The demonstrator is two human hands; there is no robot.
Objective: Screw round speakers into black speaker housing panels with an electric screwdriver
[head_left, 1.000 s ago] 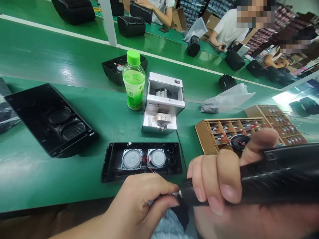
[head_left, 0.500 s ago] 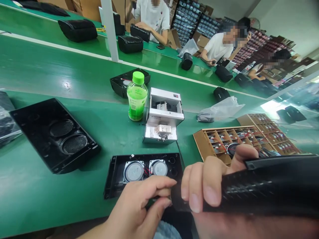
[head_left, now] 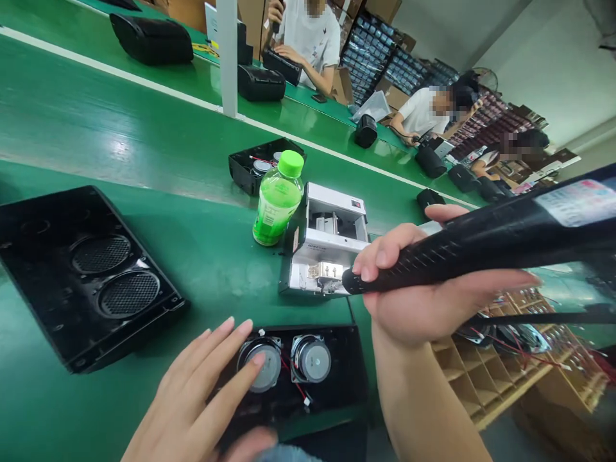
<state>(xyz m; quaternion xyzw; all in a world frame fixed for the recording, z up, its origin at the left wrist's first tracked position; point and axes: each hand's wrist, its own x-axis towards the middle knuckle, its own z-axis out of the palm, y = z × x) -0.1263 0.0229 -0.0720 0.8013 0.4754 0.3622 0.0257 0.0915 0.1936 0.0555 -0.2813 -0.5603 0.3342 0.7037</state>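
My right hand point(head_left: 423, 311) is wrapped round a black electric screwdriver point(head_left: 471, 240), held nearly level with a pale label on its body. The screwdriver's tip is at the front block of a white screw feeder point(head_left: 312, 247); contact cannot be made out. My left hand point(head_left: 192, 391) is open, fingers spread, over the left side of a black speaker housing point(head_left: 349, 359). One fingertip is on the left round speaker point(head_left: 267, 378). The right speaker point(head_left: 315, 362) sits beside it, with red and black wires and a white plug between them.
A green-capped bottle point(head_left: 276, 205) stands against the feeder's left. Another black housing point(head_left: 52, 256) with two mesh grilles lies at left; one more point(head_left: 245, 173) is behind the bottle. A divided cardboard box point(head_left: 462, 366) of wired speakers is at right. Co-workers sit across the green bench point(head_left: 158, 122).
My right hand has raised the screwdriver from near the housing to the screw feeder. My left hand has left the screwdriver's tip, opened, and moved left over the housing.
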